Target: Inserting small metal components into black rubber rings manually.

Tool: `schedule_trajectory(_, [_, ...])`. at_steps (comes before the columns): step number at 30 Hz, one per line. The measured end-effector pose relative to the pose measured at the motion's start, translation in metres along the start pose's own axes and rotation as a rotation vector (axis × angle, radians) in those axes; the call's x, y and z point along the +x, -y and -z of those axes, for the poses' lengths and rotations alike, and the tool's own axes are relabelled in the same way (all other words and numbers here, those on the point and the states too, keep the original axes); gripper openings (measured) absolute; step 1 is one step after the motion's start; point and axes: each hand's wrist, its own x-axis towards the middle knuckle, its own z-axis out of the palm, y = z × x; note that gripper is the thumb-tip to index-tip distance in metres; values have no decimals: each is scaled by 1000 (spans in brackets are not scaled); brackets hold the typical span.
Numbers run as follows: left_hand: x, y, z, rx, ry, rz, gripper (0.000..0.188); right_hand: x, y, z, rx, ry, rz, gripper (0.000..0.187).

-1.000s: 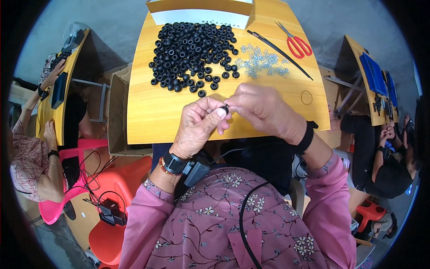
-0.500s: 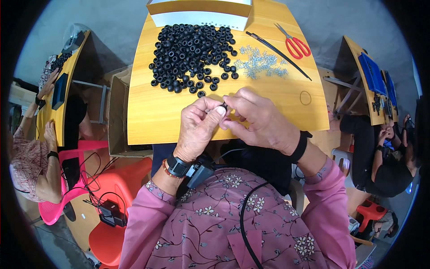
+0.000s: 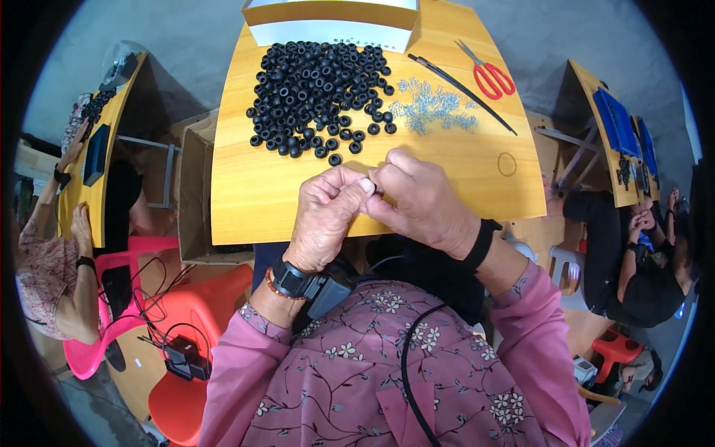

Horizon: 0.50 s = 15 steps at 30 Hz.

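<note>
While hollow beads (image 3: 313,91) cluster, the left grip (image 3: 326,211) pinches a black piece (image 3: 374,189), the right grip (image 3: 426,201) unclear.

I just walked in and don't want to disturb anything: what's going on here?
A person's left hand pinches a small black piece, mostly hidden, over the near part of a yellow table. The right hand meets it there, its grip unclear. Beyond the hands lie a heap of round black pieces, tiny pale bits to their right, then a black rod and red-handled scissors.
</note>
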Motion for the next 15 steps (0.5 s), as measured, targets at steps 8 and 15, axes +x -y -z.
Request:
schedule_trajectory(8, [3,5,2,-23,-19,-14,10,-3,-5,-9,56,-35,-7,26])
schedule_trajectory(15, [4,-3,-4,-53,-57,31,8,1,-4,4,48,31,-13,23])
